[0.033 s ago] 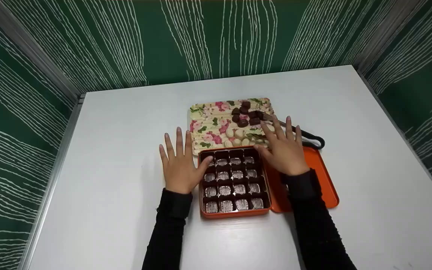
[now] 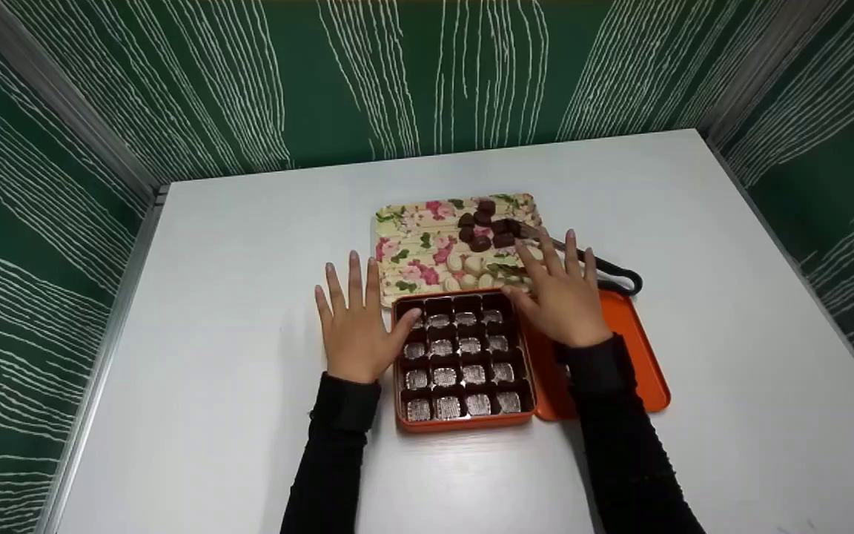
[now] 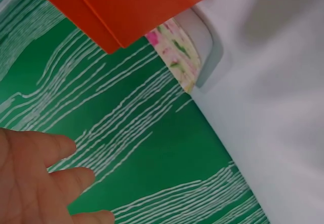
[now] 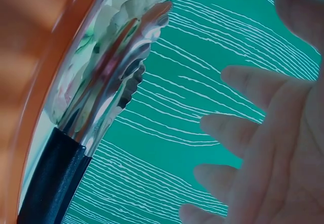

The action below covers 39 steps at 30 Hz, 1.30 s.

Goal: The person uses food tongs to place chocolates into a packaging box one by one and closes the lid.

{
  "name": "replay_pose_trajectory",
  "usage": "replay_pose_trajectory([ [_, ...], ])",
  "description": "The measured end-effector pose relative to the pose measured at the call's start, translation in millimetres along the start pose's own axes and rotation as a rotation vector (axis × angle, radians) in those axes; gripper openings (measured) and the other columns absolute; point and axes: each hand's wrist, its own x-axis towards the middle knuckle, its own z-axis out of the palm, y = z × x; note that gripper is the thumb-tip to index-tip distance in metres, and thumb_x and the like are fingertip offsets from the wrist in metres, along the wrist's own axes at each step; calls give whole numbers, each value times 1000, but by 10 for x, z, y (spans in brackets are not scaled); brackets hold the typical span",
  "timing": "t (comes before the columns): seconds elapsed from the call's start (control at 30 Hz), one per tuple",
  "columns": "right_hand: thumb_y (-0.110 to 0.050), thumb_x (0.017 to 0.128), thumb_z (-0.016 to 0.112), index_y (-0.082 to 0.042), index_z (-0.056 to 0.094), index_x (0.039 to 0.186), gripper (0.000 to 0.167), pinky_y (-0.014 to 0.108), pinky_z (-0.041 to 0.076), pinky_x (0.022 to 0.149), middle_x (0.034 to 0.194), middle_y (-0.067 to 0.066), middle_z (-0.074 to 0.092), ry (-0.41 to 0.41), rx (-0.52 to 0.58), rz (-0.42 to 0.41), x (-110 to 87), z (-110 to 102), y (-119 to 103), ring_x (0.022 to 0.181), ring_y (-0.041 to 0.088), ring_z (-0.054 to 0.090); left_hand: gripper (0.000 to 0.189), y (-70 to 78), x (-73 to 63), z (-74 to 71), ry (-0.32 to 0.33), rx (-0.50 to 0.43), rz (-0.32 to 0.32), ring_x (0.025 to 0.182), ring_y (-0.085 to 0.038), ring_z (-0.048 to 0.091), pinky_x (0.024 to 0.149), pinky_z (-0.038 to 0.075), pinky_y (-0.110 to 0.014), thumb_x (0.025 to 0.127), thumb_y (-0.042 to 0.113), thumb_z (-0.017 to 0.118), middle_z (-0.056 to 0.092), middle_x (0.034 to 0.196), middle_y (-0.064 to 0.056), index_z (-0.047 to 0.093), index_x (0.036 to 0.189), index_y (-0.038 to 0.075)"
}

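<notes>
Fingers spread wide, my left hand (image 2: 356, 334) is held at the left side of an orange box (image 2: 464, 425), its thumb overlapping the box's rim. My right hand (image 2: 564, 300), likewise spread and holding nothing, is over the orange lid (image 2: 642, 356) at the box's right. Silvery-bottomed brown compartments fill the box. Behind it, a floral tray (image 2: 412, 237) bears several dark chocolates (image 2: 480, 243) and white chocolates (image 2: 474, 264). Black-handled metal tongs (image 2: 612, 268) lie partly on the tray, partly covered by my right fingers; the right wrist view shows their scalloped tips.
A white table (image 2: 249, 297) carries everything. Green walls (image 2: 338, 89) with white streaks rise behind it and at both sides. The tray's near edge lies close behind the box, and the lid is alongside the box.
</notes>
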Motion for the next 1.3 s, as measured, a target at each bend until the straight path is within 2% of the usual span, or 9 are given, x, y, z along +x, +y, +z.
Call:
replay_pose_trajectory([
  [0.27, -52, 96, 52, -24, 28, 155, 70, 63, 8, 119, 163, 17, 17, 84, 40, -23, 14, -49, -7, 150, 44, 6, 92, 29, 15, -12, -3, -28, 20, 151, -41, -7, 120, -1, -59, 90, 71, 41, -1, 166, -10, 15, 158, 14],
  [0.43, -46, 97, 55, -22, 30, 155, 67, 62, 14, 118, 161, 20, 21, 94, 37, -28, -41, -74, 126, 149, 46, 11, 89, 30, 7, 8, -38, -67, 27, 150, -43, -4, 120, 1, -59, 93, 67, 41, 2, 165, -11, 14, 158, 13],
  [0.57, -39, 95, 61, -18, 32, 153, 68, 65, 23, 112, 158, 24, 26, 24, 32, -27, -43, -142, 358, 145, 50, 19, 85, -5, -31, 32, -75, -111, 45, 149, -46, 4, 120, 8, -59, 95, 62, 45, 11, 164, -16, 15, 157, 11],
  [0.67, -35, 94, 64, -13, 35, 152, 69, 67, 29, 106, 154, 28, 31, -35, 26, -35, 16, -250, 557, 140, 51, 28, 83, -61, -83, 54, -85, -146, 53, 145, -47, 24, 118, 23, -56, 96, 56, 49, 28, 158, -22, 20, 156, 7],
  [0.8, -34, 92, 65, -5, 35, 150, 72, 65, 35, 103, 149, 30, 37, -130, 11, -40, 155, -389, 780, 133, 50, 38, 79, -144, -158, 82, -114, -203, 33, 126, -43, 52, 103, 45, -51, 96, 50, 52, 49, 142, -27, 28, 152, 0],
  [0.9, -38, 91, 66, -3, 34, 150, 76, 63, 38, 102, 148, 31, 38, -218, 16, -29, 255, -438, 902, 131, 49, 41, 76, -180, -206, 108, -155, -239, 6, 110, -39, 62, 90, 52, -50, 97, 49, 52, 60, 126, -25, 33, 149, -3],
  [1.0, -42, 90, 66, -2, 31, 152, 82, 62, 37, 103, 149, 31, 37, -306, 25, -18, 347, -428, 971, 133, 49, 40, 71, -202, -231, 145, -192, -280, -15, 93, -31, 66, 81, 54, -46, 97, 46, 52, 67, 105, -17, 37, 146, -4],
  [1.1, -45, 88, 67, -1, 28, 153, 88, 62, 36, 105, 150, 31, 36, -373, 29, -13, 436, -368, 1000, 134, 48, 39, 63, -208, -240, 186, -232, -344, -27, 75, -22, 62, 73, 53, -42, 99, 39, 52, 64, 83, -7, 41, 144, -4],
  [1.3, -51, 82, 72, -2, 25, 153, 98, 61, 37, 105, 148, 30, 40, -441, 35, -17, 588, -176, 1048, 132, 48, 42, 45, -179, -234, 251, -270, -470, -22, 59, -14, 53, 58, 47, -33, 100, 24, 49, 59, 71, -1, 46, 138, 0],
])
